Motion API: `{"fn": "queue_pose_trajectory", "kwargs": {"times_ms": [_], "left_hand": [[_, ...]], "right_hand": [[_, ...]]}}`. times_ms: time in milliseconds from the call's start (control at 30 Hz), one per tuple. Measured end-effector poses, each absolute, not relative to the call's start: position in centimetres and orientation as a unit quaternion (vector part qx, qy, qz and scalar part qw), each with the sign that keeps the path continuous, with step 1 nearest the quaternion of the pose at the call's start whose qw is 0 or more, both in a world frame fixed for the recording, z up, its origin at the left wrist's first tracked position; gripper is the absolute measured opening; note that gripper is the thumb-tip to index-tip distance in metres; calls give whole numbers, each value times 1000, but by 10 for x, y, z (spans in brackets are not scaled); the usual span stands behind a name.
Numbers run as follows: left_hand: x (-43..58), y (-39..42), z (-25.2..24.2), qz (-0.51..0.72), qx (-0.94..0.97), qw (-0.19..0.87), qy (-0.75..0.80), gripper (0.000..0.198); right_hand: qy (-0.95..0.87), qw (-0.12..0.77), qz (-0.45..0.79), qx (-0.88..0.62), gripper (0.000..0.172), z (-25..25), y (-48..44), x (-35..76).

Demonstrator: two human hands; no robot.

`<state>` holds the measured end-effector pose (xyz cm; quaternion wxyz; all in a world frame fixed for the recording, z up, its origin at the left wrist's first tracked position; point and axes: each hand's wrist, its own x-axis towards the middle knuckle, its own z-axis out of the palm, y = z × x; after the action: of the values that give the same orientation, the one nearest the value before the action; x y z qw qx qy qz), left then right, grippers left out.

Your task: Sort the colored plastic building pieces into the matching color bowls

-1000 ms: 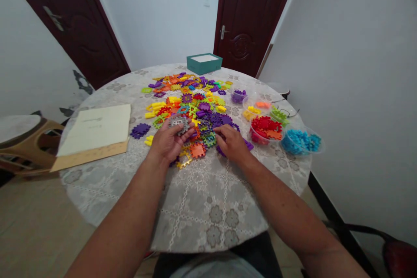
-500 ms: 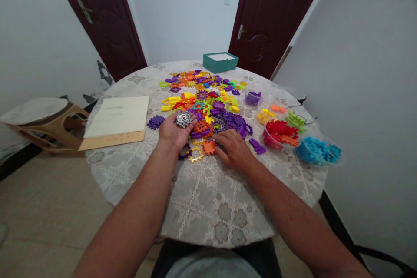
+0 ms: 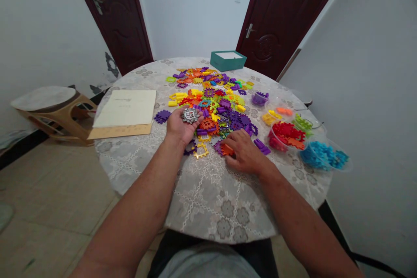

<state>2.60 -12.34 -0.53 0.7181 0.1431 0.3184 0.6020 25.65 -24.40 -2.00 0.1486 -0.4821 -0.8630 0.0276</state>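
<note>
Left hand (image 3: 180,127) holds grey piece (image 3: 190,115); right hand (image 3: 245,155) touches orange piece (image 3: 227,150).

Soft even daylight, sharp centre, edges warped.

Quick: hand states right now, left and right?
Left hand: palm up, closed around a grey tile.
Right hand: resting on an orange tile; grip cannot be told.
</note>
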Motion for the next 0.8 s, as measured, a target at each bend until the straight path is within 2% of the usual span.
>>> {"fn": "queue_pose_trajectory", "kwargs": {"times_ms": [267,467,800], "left_hand": [[18,-120,-3,618,142,708,311,20],[19,-121,-5,618,130,712,306,26],[6,-115,1,642,120,693,305,32]], "right_hand": [[-841,111,24,-529,39,-17,-244,278],[-820,116,5,-561,40,-17,-242,285],[-841,137,7,-523,43,-23,-245,271]]}}
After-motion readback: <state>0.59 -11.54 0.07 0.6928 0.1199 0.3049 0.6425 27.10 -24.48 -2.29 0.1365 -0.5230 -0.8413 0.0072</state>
